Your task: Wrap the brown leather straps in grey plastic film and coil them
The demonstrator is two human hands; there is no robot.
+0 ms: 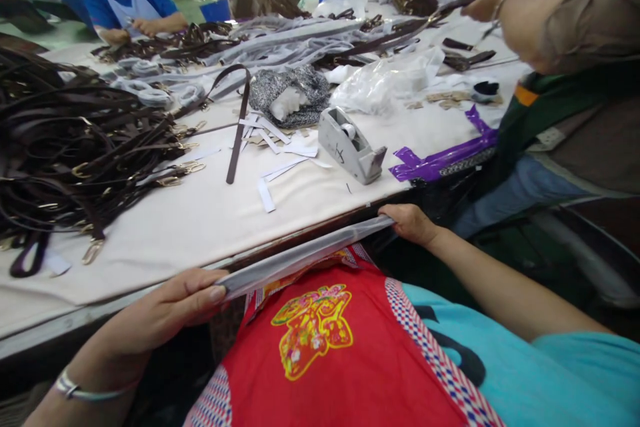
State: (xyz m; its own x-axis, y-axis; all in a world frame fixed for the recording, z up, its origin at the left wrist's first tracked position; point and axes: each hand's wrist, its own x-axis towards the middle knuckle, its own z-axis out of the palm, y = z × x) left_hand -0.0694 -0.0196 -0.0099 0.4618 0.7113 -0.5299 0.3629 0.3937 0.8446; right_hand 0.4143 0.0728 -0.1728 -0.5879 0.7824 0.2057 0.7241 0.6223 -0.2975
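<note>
Head view: the left hand (pixel 175 310) pinches one end of a long clear plastic sleeve (pixel 300 255) and the right hand (pixel 411 221) grips the other, along the tabletop (pixel 210 213) edge. It looks light, limp and slippery, so it is best held at the ends.

Red apron (pixel 340 373) with yellow print, purple plastic strip (pixel 440 160), dark brown straps (pixel 75 147), grey tape dispenser (pixel 350 145)

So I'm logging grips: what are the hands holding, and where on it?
A long clear plastic sleeve: the left hand pinches one end, the right hand grips the other end.
</note>
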